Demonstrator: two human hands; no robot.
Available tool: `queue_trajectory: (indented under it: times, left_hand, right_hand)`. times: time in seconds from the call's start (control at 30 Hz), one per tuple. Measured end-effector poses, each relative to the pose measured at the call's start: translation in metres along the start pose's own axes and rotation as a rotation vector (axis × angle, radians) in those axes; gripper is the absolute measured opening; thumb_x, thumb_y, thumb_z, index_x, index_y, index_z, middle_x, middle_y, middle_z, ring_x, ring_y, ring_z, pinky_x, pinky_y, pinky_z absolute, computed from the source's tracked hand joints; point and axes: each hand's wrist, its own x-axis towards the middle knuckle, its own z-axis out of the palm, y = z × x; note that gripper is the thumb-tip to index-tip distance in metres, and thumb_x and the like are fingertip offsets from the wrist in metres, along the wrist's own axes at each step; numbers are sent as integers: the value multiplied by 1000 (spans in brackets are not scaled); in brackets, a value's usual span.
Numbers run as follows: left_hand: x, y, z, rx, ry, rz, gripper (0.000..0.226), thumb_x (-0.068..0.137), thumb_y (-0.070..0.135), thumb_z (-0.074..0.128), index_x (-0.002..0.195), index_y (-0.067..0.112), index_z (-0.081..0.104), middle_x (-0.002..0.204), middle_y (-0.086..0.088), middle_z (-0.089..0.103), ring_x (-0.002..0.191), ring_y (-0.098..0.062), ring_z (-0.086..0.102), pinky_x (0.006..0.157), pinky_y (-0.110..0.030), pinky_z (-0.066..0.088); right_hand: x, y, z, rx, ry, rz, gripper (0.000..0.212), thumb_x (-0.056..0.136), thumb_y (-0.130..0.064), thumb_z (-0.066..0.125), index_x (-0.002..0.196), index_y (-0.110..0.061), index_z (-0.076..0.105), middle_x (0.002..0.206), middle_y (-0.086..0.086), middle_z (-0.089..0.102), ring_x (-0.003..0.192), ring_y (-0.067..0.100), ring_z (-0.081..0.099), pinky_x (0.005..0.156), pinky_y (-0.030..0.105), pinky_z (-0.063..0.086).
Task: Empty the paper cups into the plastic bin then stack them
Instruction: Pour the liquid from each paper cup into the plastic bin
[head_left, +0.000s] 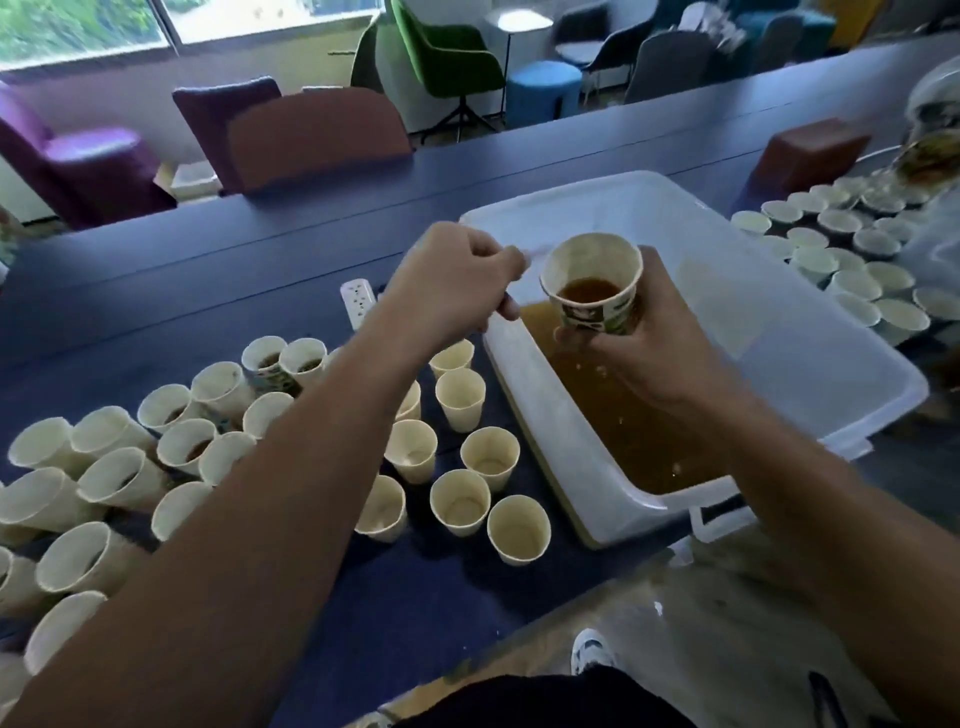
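Dark blue surface (260, 260) carries everything, and the largest thing on it is the translucent plastic bin (779, 322), which sits directly under and beyond the right grip (660, 358). Brown liquid (623, 426) already pools in the bin's nearer end, just below that grip.

To the left of both grips a crowd of paper cups (460, 397) stands upright on the surface, those closest looking empty and a few farther left showing dark dregs. More cups (852, 280) are packed together well to the right of the bin, too blurred to judge their contents.

The right grip is curled round the lower wall of one printed paper cup (592, 283), held over the bin with its mouth tipped toward the camera and brown liquid in the bottom. The left grip (457, 280), just beside that cup's rim, has its fingers curled, and something pale and blurred shows at its fingertips; I cannot tell what it is.

This looks like the pouring step. To do it well, hold the cup low over the pooled liquid, turn the mouth away and down in one steady roll, keep the squeeze light so the paper wall does not buckle, and let it drip before setting it with the empties.
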Motion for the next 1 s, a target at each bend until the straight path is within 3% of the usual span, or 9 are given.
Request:
queue_trajectory:
  times: [0.1, 0.2, 0.3, 0.37, 0.47, 0.73, 0.87, 1.0]
  left_hand:
    - [5, -17, 21, 181, 15, 58, 14, 95, 34, 65, 104, 24, 70, 95, 6, 74, 80, -10, 67, 78, -34, 57]
    - [8, -29, 38, 335, -105, 74, 45, 93, 39, 70, 134, 26, 57, 134, 2, 60, 109, -12, 58, 85, -29, 43]
    - [13, -38, 50, 435, -225, 56, 73, 88, 46, 75, 149, 24, 42, 154, 2, 42, 130, -20, 51, 99, -36, 45]
    - [15, -45, 55, 500, -273, 47, 82, 85, 51, 76, 152, 22, 38, 157, 3, 37, 134, -22, 48, 107, -44, 46]
    - [19, -51, 55, 522, -282, 44, 86, 82, 56, 76, 152, 23, 39, 156, 7, 35, 135, -22, 48, 107, -51, 45]
    - [23, -54, 56, 569, -269, 26, 87, 79, 63, 75, 150, 27, 40, 155, 11, 36, 130, -25, 53, 101, -54, 49]
    - [24, -55, 55, 554, -259, 33, 87, 78, 63, 76, 149, 27, 41, 154, 11, 37, 131, -25, 52, 101, -53, 49]
    - [23, -57, 55, 545, -259, 40, 86, 79, 62, 76, 149, 27, 41, 154, 11, 38, 130, -24, 53, 101, -52, 50]
  right_hand:
    - [3, 13, -19, -123, 6, 79, 69, 81, -28, 82, 135, -29, 38, 119, -10, 56, 101, 5, 58, 76, 13, 48]
    - [7, 28, -33, -244, 20, 146, 71, 78, -31, 83, 133, -27, 39, 118, -7, 59, 104, 16, 60, 84, 32, 52]
    - [10, 41, -40, -405, 18, 218, 70, 78, -34, 83, 133, -28, 39, 125, -3, 61, 110, 25, 59, 96, 45, 48]
    - [11, 48, -44, -522, 21, 258, 67, 79, -36, 81, 131, -30, 38, 127, -2, 62, 116, 32, 58, 103, 54, 40]
    - [14, 54, -49, -702, 1, 301, 64, 81, -37, 78, 131, -30, 38, 124, 3, 63, 118, 37, 56, 101, 50, 30]
    - [28, 55, -54, -964, 40, 208, 57, 82, -45, 74, 128, -28, 45, 120, 11, 57, 118, 38, 51, 98, 52, 30]
    - [37, 53, -54, -1040, 113, 72, 51, 84, -22, 72, 129, -29, 49, 128, 12, 54, 126, 38, 41, 100, 53, 27]
    - [45, 41, -54, -1001, 206, -50, 62, 75, 0, 68, 130, -27, 54, 137, 12, 47, 136, 37, 28, 103, 54, 22]
